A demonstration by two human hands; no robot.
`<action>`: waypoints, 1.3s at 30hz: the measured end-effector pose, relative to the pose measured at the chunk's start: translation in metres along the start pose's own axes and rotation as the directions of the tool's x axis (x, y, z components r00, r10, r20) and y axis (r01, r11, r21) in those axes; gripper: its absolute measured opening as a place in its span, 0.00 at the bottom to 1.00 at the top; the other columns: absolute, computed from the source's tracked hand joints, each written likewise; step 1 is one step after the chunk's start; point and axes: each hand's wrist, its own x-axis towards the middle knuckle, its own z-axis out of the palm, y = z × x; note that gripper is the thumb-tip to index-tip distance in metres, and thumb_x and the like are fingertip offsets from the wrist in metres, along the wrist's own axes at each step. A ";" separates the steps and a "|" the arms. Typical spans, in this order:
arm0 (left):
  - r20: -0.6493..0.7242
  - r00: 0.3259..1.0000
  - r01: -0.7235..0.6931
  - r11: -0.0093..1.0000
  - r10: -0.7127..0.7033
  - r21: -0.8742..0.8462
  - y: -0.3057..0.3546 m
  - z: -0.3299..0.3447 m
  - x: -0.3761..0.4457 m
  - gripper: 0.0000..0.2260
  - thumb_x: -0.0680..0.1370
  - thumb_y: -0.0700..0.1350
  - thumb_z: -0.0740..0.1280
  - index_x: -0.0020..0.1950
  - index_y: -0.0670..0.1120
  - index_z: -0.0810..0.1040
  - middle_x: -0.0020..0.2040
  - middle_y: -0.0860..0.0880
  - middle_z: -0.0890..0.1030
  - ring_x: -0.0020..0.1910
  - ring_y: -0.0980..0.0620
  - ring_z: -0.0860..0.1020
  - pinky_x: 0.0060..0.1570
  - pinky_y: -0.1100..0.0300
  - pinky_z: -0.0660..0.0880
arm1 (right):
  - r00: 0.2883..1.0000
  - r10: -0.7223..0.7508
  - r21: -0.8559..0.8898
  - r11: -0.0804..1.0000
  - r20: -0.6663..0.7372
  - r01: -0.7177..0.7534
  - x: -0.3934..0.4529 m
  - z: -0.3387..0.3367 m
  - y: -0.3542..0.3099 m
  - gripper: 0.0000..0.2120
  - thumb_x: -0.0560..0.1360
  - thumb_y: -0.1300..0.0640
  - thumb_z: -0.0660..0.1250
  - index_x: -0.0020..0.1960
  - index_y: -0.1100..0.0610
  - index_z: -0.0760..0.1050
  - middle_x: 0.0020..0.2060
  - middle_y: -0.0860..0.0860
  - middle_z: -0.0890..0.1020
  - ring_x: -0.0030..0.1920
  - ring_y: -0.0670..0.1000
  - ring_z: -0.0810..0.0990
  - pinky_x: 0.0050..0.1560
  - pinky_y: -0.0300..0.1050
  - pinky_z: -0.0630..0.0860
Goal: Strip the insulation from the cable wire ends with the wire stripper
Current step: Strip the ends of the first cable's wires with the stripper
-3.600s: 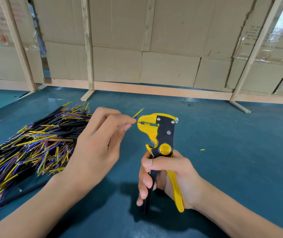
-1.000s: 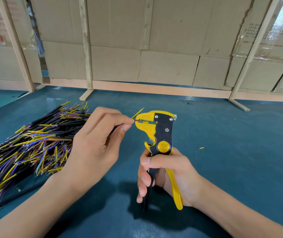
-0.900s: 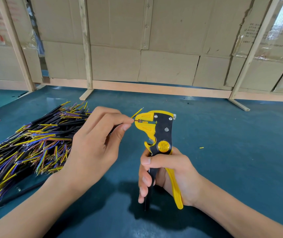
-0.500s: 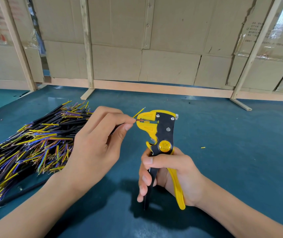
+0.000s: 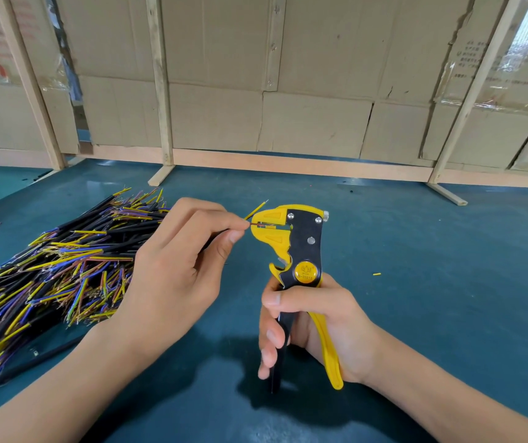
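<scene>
Yellow plastic and black steel make up the wire stripper that your right hand grips by its handles, upright above the dark teal bench, its head facing left. Your left hand pinches a thin red wire end and feeds it into the stripper's slot; a yellow wire end sticks up just behind. The red end lies almost level, its long axis running left to right and its tip pointing right, into the tool. If you squeeze with the end too shallow or slanted, the blades may likely nick the strands or slip. Keep the yellow end out. The heap of black cables with yellow and blue ends lies left.
</scene>
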 end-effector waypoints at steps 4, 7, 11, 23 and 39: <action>0.000 1.000 -0.003 1.000 0.003 -0.006 0.000 0.000 0.000 0.05 0.81 0.39 0.67 0.54 0.41 0.82 0.50 0.49 0.79 0.52 0.57 0.76 0.51 0.67 0.70 | 1.000 0.002 -0.007 1.000 -0.017 -0.003 -0.001 0.002 -0.001 0.09 0.73 0.59 0.69 0.35 0.60 0.73 0.27 0.58 0.74 0.28 0.58 0.77 0.37 0.56 0.79; -0.001 1.000 -0.008 1.000 0.008 -0.002 0.000 0.000 0.000 0.05 0.81 0.38 0.67 0.54 0.41 0.82 0.50 0.48 0.79 0.52 0.57 0.76 0.53 0.68 0.70 | 0.999 0.013 0.009 1.000 -0.034 -0.013 -0.001 0.004 -0.002 0.09 0.71 0.59 0.69 0.35 0.61 0.72 0.26 0.57 0.74 0.26 0.57 0.76 0.35 0.54 0.79; 0.004 1.000 -0.013 1.000 0.013 -0.008 0.000 0.000 0.000 0.06 0.81 0.38 0.66 0.53 0.40 0.82 0.50 0.47 0.79 0.53 0.56 0.76 0.53 0.67 0.70 | 0.999 0.026 0.040 0.999 -0.042 -0.024 -0.001 0.007 -0.002 0.10 0.70 0.60 0.70 0.34 0.62 0.71 0.25 0.57 0.73 0.25 0.57 0.76 0.33 0.51 0.79; 0.034 0.999 0.011 0.999 -0.010 -0.035 -0.002 0.004 -0.001 0.05 0.81 0.39 0.66 0.53 0.41 0.82 0.50 0.50 0.78 0.52 0.57 0.76 0.53 0.68 0.69 | 0.981 -0.010 0.016 1.000 -0.193 0.013 0.000 0.006 0.001 0.13 0.67 0.58 0.70 0.29 0.57 0.67 0.21 0.54 0.68 0.20 0.53 0.69 0.24 0.42 0.73; 0.037 0.999 0.011 1.000 -0.010 -0.026 -0.001 0.001 0.000 0.05 0.81 0.38 0.66 0.52 0.41 0.82 0.50 0.50 0.78 0.50 0.55 0.77 0.50 0.63 0.73 | 0.991 0.012 0.017 1.000 -0.132 -0.010 0.000 0.006 0.001 0.12 0.68 0.57 0.71 0.31 0.58 0.70 0.24 0.55 0.71 0.23 0.55 0.72 0.28 0.46 0.76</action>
